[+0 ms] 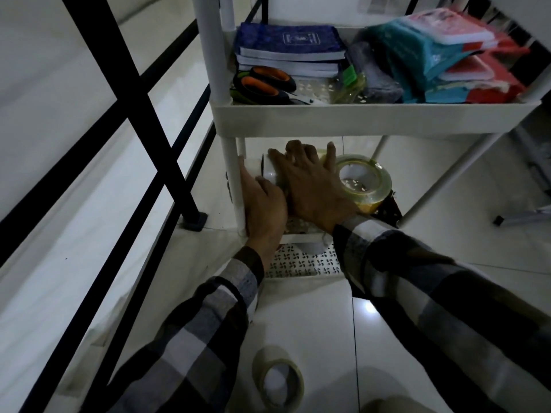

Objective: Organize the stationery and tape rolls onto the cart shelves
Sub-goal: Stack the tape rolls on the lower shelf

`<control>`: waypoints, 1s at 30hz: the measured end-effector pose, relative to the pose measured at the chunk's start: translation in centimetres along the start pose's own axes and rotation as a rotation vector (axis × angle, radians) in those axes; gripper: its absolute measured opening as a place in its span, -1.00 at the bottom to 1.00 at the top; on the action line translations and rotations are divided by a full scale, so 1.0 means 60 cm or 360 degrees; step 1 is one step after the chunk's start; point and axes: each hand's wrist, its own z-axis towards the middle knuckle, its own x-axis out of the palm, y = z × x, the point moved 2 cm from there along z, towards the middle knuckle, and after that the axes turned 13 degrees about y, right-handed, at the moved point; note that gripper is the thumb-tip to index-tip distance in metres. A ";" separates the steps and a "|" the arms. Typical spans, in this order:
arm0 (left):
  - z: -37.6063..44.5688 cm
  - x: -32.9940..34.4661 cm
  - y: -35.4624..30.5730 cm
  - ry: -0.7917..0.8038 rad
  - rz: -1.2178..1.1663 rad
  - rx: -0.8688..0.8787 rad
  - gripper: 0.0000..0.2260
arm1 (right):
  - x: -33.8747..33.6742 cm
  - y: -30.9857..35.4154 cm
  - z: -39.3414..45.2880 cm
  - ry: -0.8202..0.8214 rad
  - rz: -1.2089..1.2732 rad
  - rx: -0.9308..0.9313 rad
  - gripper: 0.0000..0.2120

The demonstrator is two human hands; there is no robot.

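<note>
A white cart point(357, 117) stands in front of me. Both hands reach under its upper shelf onto the middle shelf. My left hand point(264, 207) presses the near left side of a white tape roll point(269, 171) lying there. My right hand point(313, 186) lies flat over the top of the same roll, fingers spread. A clear yellowish tape roll point(365, 181) stands just right of my right hand, with something yellow under it. Another clear tape roll point(278, 378) lies on the floor near me.
The upper shelf holds blue notebooks point(290, 46), orange-handled scissors point(262, 84), a grey cloth point(375, 76) and red and teal packets point(447, 55). The perforated bottom shelf point(301, 262) shows below my wrists. A black railing point(143, 120) runs along the left.
</note>
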 end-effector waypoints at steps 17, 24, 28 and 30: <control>0.009 0.006 0.008 -0.0140 -0.0010 0.0055 -0.56 | -0.019 -0.030 0.055 0.0163 -0.0243 -0.0416 -0.24; -0.098 -0.008 0.009 0.0252 0.0416 0.0552 -0.50 | -0.020 -0.012 -0.046 -0.0138 -0.0017 -0.0313 -0.23; -0.161 -0.036 0.051 0.0516 0.0405 0.0862 -0.53 | 0.015 0.017 -0.165 -0.0507 0.0222 -0.0323 -0.47; -0.199 -0.053 0.082 0.0633 0.0555 0.0950 -0.55 | 0.050 0.030 -0.227 -0.0566 0.0376 -0.0303 -0.53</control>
